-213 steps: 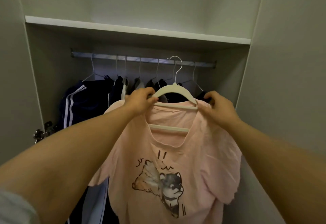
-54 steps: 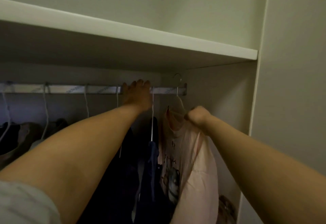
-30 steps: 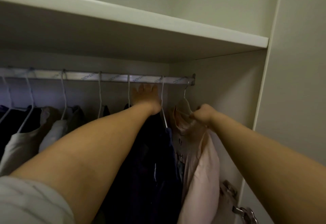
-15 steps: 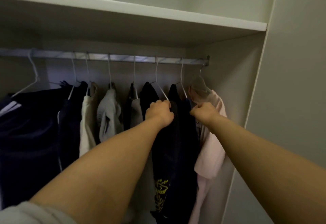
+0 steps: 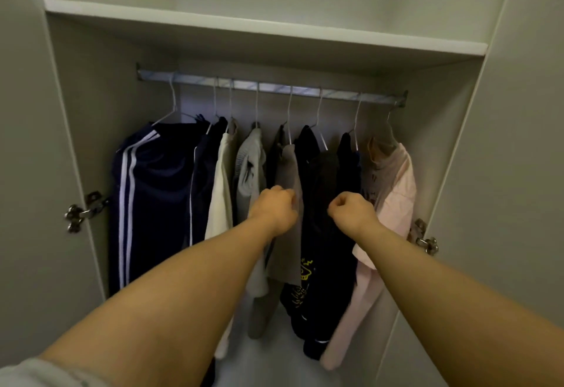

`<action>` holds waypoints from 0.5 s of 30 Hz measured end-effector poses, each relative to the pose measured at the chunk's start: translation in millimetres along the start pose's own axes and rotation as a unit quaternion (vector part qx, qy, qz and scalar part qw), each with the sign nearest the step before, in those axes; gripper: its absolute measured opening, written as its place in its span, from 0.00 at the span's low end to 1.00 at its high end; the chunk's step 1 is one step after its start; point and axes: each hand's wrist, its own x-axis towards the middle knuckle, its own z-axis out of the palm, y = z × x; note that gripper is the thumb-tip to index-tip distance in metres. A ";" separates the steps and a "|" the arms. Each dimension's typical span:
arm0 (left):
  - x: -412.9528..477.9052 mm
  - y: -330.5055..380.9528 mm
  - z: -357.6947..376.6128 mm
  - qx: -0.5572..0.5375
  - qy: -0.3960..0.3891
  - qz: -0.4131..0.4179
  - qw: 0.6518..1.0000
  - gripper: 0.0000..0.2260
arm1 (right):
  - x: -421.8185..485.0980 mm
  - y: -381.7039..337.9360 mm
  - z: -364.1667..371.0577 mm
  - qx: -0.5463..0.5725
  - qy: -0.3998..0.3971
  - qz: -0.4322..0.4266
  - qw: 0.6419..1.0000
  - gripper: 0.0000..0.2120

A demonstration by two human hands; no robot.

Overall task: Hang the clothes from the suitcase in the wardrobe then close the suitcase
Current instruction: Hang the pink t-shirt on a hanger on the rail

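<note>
Head view: both hands sit at centre frame, fingers curled into fists. Right hand [image 5: 351, 210] holds nothing. Left hand [image 5: 276, 210] lies against a grey garment [image 5: 289, 170], possibly gripping it; its fingertips are hidden. Pink shirt [image 5: 395, 191] hangs at the right end of the rail [image 5: 274, 86].

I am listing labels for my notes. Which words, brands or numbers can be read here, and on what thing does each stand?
No text can be read here.
On the black garment: a yellow print, too blurred to tell any letters.
On the pink shirt: a dark print, hidden in folds, unreadable.
On the rail: faint marks, too blurred.
</note>
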 end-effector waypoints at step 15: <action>-139.1 -19.1 -63.5 -0.028 0.111 -0.057 0.992 0.13 | -111.3 -33.7 -9.0 0.023 -0.043 -0.072 0.996 0.08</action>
